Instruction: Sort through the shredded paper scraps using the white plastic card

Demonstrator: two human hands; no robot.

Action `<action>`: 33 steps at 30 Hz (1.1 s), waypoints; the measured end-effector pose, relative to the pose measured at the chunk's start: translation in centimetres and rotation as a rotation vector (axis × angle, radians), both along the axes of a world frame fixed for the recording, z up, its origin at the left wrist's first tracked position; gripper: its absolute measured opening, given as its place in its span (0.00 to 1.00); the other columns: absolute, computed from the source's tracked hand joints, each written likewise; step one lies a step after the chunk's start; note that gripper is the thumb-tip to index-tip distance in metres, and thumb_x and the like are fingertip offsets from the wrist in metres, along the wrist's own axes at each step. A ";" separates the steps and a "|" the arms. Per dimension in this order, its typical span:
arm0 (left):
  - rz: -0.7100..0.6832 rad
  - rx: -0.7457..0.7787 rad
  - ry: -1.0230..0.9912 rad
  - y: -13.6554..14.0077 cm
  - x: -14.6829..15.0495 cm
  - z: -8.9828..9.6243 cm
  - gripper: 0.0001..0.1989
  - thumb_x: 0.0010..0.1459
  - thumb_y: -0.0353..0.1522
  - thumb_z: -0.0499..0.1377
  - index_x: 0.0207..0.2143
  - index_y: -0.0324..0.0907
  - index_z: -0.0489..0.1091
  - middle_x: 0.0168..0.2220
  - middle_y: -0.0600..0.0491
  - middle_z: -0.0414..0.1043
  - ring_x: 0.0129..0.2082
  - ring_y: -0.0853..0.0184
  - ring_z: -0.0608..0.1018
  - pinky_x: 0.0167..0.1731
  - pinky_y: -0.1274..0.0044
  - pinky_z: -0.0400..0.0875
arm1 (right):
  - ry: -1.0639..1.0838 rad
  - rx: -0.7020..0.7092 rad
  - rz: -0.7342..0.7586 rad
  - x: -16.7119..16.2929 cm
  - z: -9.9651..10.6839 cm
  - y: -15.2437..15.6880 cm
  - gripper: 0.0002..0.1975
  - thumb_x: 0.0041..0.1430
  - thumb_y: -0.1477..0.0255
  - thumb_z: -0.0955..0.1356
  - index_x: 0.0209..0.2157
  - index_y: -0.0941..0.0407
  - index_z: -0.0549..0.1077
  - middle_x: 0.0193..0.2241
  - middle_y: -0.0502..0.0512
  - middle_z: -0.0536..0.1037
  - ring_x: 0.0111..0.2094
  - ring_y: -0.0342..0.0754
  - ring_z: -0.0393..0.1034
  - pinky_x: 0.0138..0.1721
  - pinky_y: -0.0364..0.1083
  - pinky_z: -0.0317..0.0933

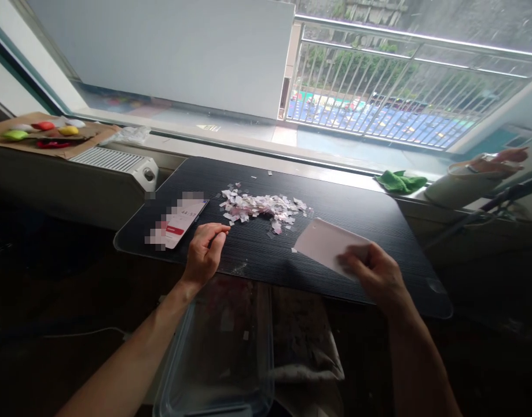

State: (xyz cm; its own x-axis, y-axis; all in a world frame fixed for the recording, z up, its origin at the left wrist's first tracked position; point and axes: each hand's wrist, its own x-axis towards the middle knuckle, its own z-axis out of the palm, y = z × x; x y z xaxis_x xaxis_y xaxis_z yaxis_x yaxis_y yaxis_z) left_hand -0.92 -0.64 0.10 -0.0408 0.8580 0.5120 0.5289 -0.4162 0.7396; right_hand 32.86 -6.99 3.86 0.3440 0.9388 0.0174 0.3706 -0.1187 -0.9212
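Observation:
On the dark table (257,255) lies a loose pile of small pale paper pieces (266,205), some with pinkish tints. My right hand (378,275) grips a flat pale card (329,242) by its near right corner, tilted just right of the pile; the fingers are slightly blurred. At the table's front edge, left of the pile, is my left hand (206,252). Its fingers are curled together with the thumb alongside, and the inside of the hand is hidden. A phone (179,223) with a lit timer screen lies left of it, partly pixelated.
Below the front edge is a clear plastic bin (270,347) holding a few scraps, with a crumpled bag (309,347) beside it. Behind the table stand a white radiator (118,165), brown paper with colourful items (70,130), a green cloth (400,181) and a window.

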 end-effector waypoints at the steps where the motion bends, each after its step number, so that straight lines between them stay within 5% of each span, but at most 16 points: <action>1: -0.001 0.000 -0.001 0.0 0.0 0.0 0.13 0.62 0.36 0.52 0.36 0.43 0.75 0.38 0.51 0.78 0.44 0.61 0.76 0.50 0.68 0.71 | 0.000 -0.002 0.012 0.2 -0.1 0.4 0.15 0.48 0.61 0.73 0.34 0.56 0.74 0.27 0.53 0.79 0.28 0.49 0.73 0.31 0.49 0.67; 10: 0.002 -0.018 0.009 0.1 -0.2 0.0 0.13 0.62 0.37 0.52 0.37 0.43 0.75 0.39 0.51 0.78 0.44 0.61 0.76 0.51 0.67 0.71 | 0.087 -0.167 0.284 1.9 1.6 0.9 0.11 0.45 0.64 0.73 0.26 0.57 0.74 0.24 0.50 0.78 0.26 0.45 0.70 0.30 0.45 0.65; 23: -0.003 -0.009 0.030 0.1 -0.1 0.2 0.13 0.62 0.37 0.52 0.37 0.42 0.75 0.38 0.50 0.77 0.45 0.60 0.76 0.52 0.67 0.70 | 0.180 -0.298 0.373 2.7 0.6 2.1 0.14 0.43 0.65 0.76 0.32 0.58 0.78 0.31 0.51 0.81 0.32 0.47 0.72 0.35 0.45 0.65; 33: 0.004 -0.021 0.014 0.0 -0.1 0.1 0.13 0.61 0.37 0.52 0.36 0.42 0.75 0.39 0.50 0.77 0.46 0.60 0.76 0.53 0.67 0.70 | 0.173 -0.311 0.398 3.0 2.1 0.0 0.13 0.43 0.64 0.76 0.29 0.57 0.76 0.26 0.50 0.79 0.27 0.46 0.71 0.29 0.44 0.64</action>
